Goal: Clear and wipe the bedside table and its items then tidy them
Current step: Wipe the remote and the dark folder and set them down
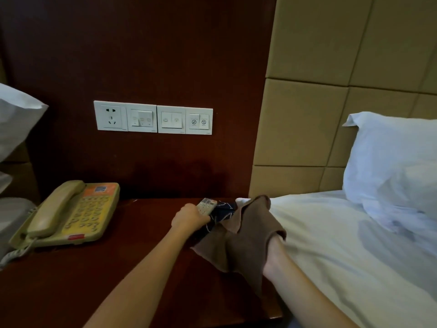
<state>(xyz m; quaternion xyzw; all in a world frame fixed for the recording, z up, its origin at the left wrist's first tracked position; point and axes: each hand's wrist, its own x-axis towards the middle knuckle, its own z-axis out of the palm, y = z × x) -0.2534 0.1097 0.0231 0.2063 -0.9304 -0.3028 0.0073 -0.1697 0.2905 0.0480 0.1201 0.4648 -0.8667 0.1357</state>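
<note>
My left hand (189, 217) grips a small white remote control (207, 206) near the back right of the dark wooden bedside table (118, 280). A brown cloth (246, 235) drapes over my right hand (272, 254) and hides its fingers; only the wrist shows. Between the remote and the brown cloth lies a dark blue patterned item (223, 213), partly covered. A beige corded telephone (71, 214) with yellow keys sits on the table's left side, its handset on the cradle.
A white socket and switch panel (153, 117) is on the dark wall behind the table. The bed with white sheet (343, 245) and pillow (392, 166) borders the table on the right. Another pillow (16, 119) is at far left.
</note>
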